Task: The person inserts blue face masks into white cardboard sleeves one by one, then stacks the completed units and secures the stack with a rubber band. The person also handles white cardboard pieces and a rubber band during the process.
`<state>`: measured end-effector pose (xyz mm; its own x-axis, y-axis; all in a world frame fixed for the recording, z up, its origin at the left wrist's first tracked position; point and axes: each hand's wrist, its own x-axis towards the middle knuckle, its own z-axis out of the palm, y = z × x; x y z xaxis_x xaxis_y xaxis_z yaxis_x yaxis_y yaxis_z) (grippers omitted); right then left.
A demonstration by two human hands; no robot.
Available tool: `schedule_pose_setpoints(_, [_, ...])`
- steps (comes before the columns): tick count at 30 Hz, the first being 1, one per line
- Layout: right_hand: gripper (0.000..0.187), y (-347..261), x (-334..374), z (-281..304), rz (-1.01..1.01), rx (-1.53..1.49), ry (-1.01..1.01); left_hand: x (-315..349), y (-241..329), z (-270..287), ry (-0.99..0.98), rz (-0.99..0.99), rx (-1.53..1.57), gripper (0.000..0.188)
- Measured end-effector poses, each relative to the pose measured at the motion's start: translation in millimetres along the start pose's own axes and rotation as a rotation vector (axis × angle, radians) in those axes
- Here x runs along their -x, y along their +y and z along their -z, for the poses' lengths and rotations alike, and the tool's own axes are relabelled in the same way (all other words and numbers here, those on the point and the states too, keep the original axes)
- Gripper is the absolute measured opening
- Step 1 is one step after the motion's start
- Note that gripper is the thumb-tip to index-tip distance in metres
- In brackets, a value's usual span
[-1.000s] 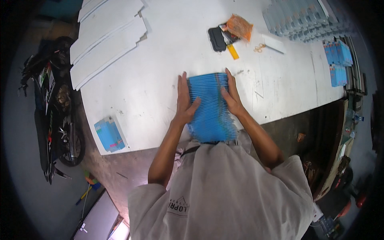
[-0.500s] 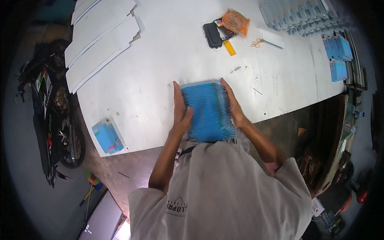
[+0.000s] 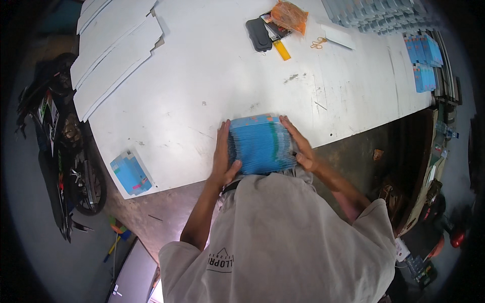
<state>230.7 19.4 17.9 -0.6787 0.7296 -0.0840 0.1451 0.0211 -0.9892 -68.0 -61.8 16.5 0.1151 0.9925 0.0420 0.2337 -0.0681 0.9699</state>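
At the front edge of the white table point(image 3: 187, 96), close to my body, a thick stack of blue folded cartons point(image 3: 257, 149) stands with its many thin edges showing. My left hand point(image 3: 222, 157) presses flat along its left side, thumb bent over the near corner. On the opposite side, my right hand point(image 3: 301, 147) grips with fingers stretched along the edge and thumb at the near right corner. The stack is squeezed between both palms. Its far side shows a lighter blue face with orange marks.
Flat blue cartons point(image 3: 131, 174) lie at the left corner. White sheets point(image 3: 113, 53) are piled far left. A black case point(image 3: 259, 35), an orange packet point(image 3: 290, 17), a yellow item point(image 3: 282, 50) and scissors point(image 3: 319, 43) lie at the back. Blue bundles point(image 3: 423, 55) sit far right.
The near end of the stack has come up slightly and its far end has drawn closer to my body, showing more of the light face. Both hands have moved with it, still holding its sides.
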Motion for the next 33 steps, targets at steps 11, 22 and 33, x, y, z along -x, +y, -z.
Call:
schedule_pose_setpoints(11, [0.123, 8, -30, -8, -0.052, -0.093, 0.106, -14, -4, -8, 0.124, 0.085, 0.006, 0.105])
schedule_pose_setpoints(22, [0.081, 3, -55, -10, -0.055, -0.089, 0.213, -49, -9, 2, 0.303, 0.081, -0.077, 0.066])
schedule_pose_setpoints(33, [0.040, -1, -78, 0, -0.180, 0.034, 0.222, -70, -13, 7, 0.280, 0.247, 0.037, 0.034])
